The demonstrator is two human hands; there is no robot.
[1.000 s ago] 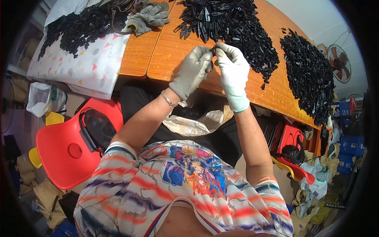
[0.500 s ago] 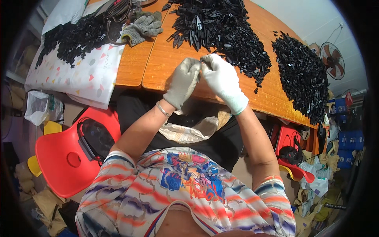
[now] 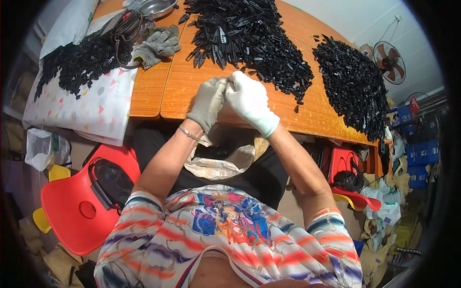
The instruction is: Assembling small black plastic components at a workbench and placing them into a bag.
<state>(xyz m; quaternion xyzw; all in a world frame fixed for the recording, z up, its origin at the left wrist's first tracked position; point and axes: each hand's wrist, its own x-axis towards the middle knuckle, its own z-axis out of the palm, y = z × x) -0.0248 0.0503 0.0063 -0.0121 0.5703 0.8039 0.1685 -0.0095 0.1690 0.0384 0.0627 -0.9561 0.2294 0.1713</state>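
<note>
My left hand (image 3: 210, 102), in a greyish work glove, is closed with its fingertips pinched. My right hand (image 3: 250, 102), in a whiter glove, is pinched too, its fingertips touching those of the left. Whatever sits between them is too small and covered to make out. Both hands are over the near edge of the wooden table (image 3: 187, 98). Just beyond them lies a large heap of small black plastic parts (image 3: 249, 36), some long and pointed. Below my hands, an open whitish sack (image 3: 223, 169) rests in my lap with dark contents.
Another heap of black parts (image 3: 353, 86) covers the table's right side. More black parts (image 3: 79, 67) lie on a patterned sheet (image 3: 103, 103) at left, beside grey knit gloves (image 3: 156, 45) and a metal bowl (image 3: 156, 6). Red chairs (image 3: 79, 204) flank me.
The whole view has shifted slightly, bringing more of the metal bowl into sight. My hands stay together at the table edge, fingertips still pinched, with only a small change in their pose.
</note>
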